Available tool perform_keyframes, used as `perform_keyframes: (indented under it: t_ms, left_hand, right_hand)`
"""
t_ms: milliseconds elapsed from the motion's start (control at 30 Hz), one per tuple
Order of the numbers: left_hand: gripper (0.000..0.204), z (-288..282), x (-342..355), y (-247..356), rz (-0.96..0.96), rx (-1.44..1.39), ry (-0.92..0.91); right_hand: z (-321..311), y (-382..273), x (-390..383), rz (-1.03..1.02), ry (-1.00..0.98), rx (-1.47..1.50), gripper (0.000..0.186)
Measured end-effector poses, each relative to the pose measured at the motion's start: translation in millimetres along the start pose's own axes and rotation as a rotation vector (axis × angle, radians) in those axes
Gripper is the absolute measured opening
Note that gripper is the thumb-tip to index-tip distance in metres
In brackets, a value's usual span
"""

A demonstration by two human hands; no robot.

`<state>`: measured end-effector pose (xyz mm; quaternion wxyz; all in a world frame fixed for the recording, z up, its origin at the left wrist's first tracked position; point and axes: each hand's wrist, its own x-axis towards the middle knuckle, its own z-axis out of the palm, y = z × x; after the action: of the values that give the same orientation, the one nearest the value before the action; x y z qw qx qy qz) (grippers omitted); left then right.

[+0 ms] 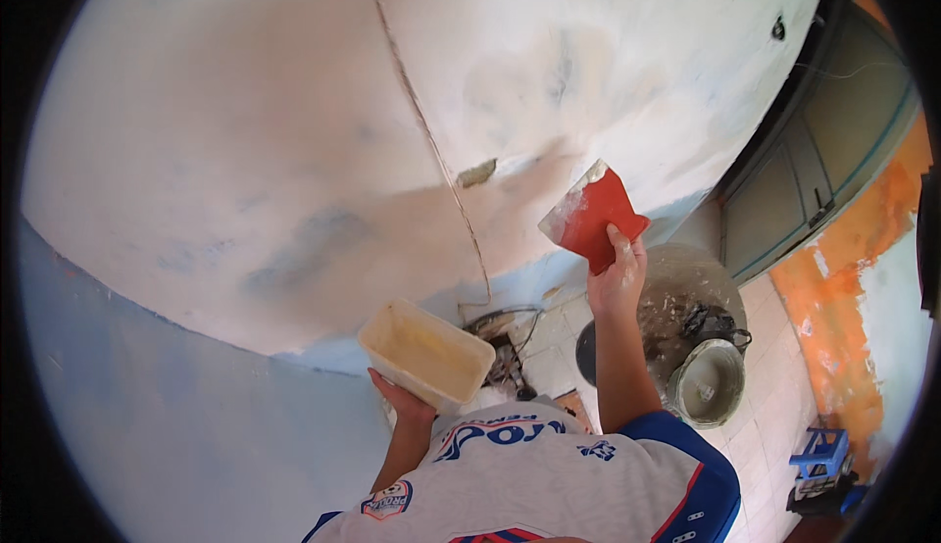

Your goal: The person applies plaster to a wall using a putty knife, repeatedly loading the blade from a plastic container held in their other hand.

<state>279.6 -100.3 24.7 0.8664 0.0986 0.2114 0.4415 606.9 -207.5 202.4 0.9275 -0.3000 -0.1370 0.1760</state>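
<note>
My right hand [620,273] grips a red flat plastic spreader [600,218] by its lower edge, thumb on the near face. Whitish paste is smeared along the spreader's upper left edge, which is raised close to the wall; whether it touches cannot be made out. A cream rectangular tub [475,352] rests in my left hand [404,398], with the fingers under and beside its left wall. The tub's inside is coated with pale residue. Ahead, the patchy white wall [294,151] has a long thin crack-like groove [417,107] and a small rough hole [477,172].
A round grey bucket [708,383] stands on the tiled floor [769,386] at right, beside a large dark round container [686,283]. Cables [505,352] lie at the wall's foot. Farther right are a grey door [823,141] and a blue stool [821,452].
</note>
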Motion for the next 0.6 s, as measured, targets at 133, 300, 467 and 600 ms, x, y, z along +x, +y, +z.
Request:
perform_keyframes:
  t_ms: [133, 300, 467, 600]
  left_hand:
    - [0.083, 2.8, -12.0, -12.8, 0.102, 0.04, 0.066]
    - [0.075, 28.1, -36.1, -15.8, 0.17, 0.031, 0.095]
    - [0.071, 6.3, -54.6, 0.6, 0.235, 0.041, 0.027]
    - [0.071, -27.9, -72.1, 26.7, 0.256, -0.014, 0.16]
  right_hand:
    - [-42.6, 19.9, 6.7, 0.115, 0.066, 0.029, 0.026]
    - [-83.8, 43.3, -23.0, 0.277, 0.035, 0.071, 0.029]
    - [-78.9, 63.6, -74.3, 0.467, 0.023, 0.02, 0.03]
    - [-73.2, 91.1, -121.3, 0.572, 0.046, -0.063, 0.031]
